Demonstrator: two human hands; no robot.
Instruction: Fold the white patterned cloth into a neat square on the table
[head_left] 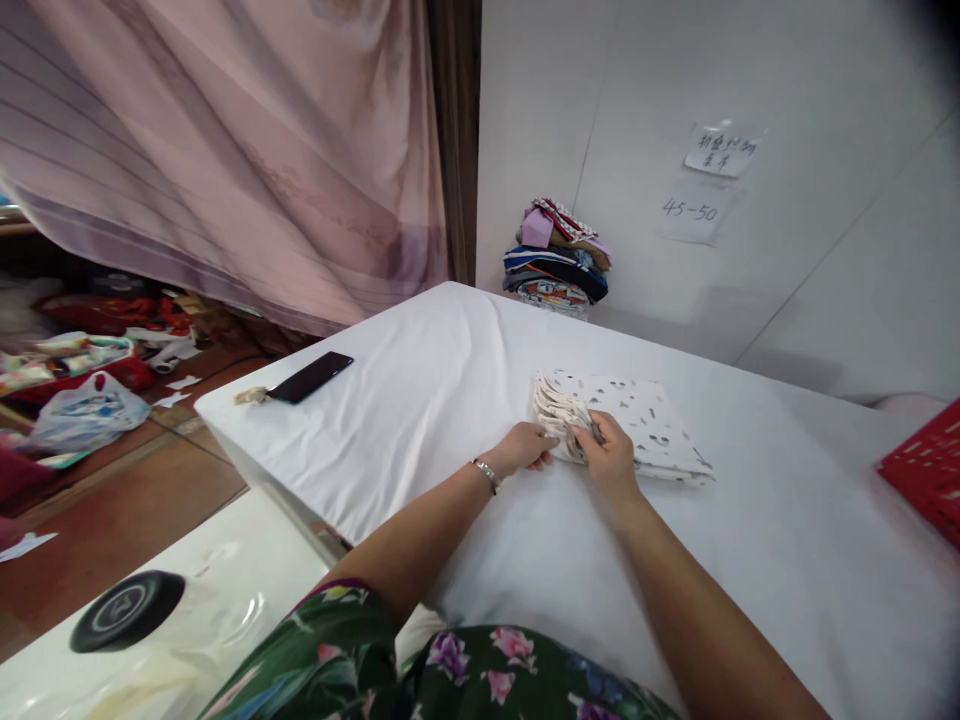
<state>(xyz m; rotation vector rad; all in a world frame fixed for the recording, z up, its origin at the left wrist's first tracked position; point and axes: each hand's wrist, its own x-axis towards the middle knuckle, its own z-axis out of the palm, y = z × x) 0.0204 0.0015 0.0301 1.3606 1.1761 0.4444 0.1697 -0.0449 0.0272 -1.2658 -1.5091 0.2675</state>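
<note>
A folded white cloth with small dark prints [637, 415] lies on the white-covered table [420, 390]. My left hand [525, 447], with a bracelet on its wrist, rests at the cloth's near left corner, fingers curled against the layered edge. My right hand [606, 452] presses on the same corner, its fingers pinching the folded layers. Both hands touch the cloth at its front left edge.
A black phone [311, 377] lies at the table's left end beside a small beige object [251, 396]. A stack of folded clothes [559, 258] sits against the back wall. A red basket [926, 470] is at the right edge. Pink curtain [247, 150] and floor clutter are at left.
</note>
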